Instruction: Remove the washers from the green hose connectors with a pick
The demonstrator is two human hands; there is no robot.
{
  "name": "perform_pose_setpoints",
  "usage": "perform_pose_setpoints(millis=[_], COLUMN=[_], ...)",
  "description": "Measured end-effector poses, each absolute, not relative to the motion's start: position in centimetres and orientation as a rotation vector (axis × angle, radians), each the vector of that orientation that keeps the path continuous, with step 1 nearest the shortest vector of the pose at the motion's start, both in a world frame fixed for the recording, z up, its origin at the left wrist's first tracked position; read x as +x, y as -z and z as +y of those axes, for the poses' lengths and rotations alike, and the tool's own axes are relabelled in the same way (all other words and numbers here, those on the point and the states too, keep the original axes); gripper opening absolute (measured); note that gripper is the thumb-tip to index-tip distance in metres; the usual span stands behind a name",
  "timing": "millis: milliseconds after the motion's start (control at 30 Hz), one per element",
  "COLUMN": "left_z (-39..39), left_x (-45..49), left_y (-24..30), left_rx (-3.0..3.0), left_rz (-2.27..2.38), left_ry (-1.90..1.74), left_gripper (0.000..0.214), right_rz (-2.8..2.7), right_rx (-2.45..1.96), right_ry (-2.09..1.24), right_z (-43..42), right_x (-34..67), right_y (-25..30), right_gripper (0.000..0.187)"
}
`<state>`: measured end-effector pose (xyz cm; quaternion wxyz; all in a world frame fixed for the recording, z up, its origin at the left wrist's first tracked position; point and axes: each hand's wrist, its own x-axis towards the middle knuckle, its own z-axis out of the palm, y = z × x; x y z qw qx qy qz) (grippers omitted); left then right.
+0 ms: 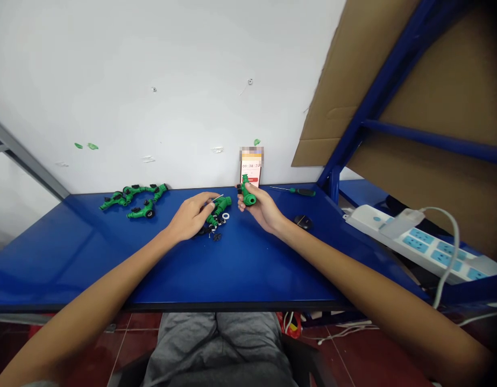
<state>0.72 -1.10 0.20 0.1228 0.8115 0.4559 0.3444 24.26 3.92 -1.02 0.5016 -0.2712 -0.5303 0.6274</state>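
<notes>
My right hand point(267, 209) is closed around a green plastic valve fitting point(249, 196), its round open end turned towards me. My left hand point(192, 216) is closed, with thumb and forefinger pinched on a thin pale pin point(219, 197); its exact kind is too small to tell. Beside the left fingertips lie more green fittings point(223, 203), partly hidden by that hand. Around them are a white ring point(226, 216) and several small black parts point(217, 236) on the blue table point(232, 274).
Several green fittings with black handles point(141, 210) lie at the back left. A phone showing a timer point(251, 166) leans on the wall. A green-handled screwdriver point(303, 192) and a black object point(303, 221) lie on the right, near a white power strip point(410, 242).
</notes>
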Motion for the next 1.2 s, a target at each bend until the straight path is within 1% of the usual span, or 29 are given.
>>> perform_pose_setpoints(millis=[133, 233, 367, 567, 667, 733, 867, 1000, 1200], left_z=[-1.5, -1.9, -2.3, -2.1, -1.4, -1.0, -1.0, -1.5, -1.6], left_x=[1.2, 1.6, 2.0, 1.6, 1.2, 1.0, 1.0, 1.0, 0.9], left_y=[-0.5, -0.6, -0.6, -0.6, -0.3, -0.1, -0.1, -0.3, 0.0], left_rx=[2.208, 2.119, 2.098, 2.007, 1.968, 2.024, 2.246, 2.572, 2.681], left_rz=[1.268, 1.242, 1.205, 1.057, 1.032, 1.078, 1.171, 1.199, 1.276], left_ry=[-1.010, -1.050, -1.081, -1.100, -1.123, -1.174, -1.225, -1.173, -1.090], left_gripper=[0.029, 0.029, 0.029, 0.016, 0.017, 0.022, 0.033, 0.033, 0.033], right_rz=[-1.257, -1.258, -1.295, -1.308, -1.316, -1.306, -1.285, -1.277, -1.304], right_rx=[-0.551, -0.490, -0.494, -0.490, -0.514, -0.535, -0.512, -0.538, -0.548], right_ry=[-1.651, -1.716, -1.748, -1.849, -1.869, -1.865, -1.849, -1.763, -1.709], right_z=[3.3, 2.8, 2.4, 2.3, 2.3, 2.3, 2.7, 3.3, 3.8], right_x=[24.0, 23.7, 23.2, 23.2, 23.8, 24.2, 24.5, 24.6, 24.9], right_y=[0.9, 1.0, 1.6, 1.9, 1.4, 1.2, 1.1, 1.4, 1.6], right_gripper=[0.035, 0.030, 0.028, 0.025, 0.021, 0.020, 0.023, 0.024, 0.020])
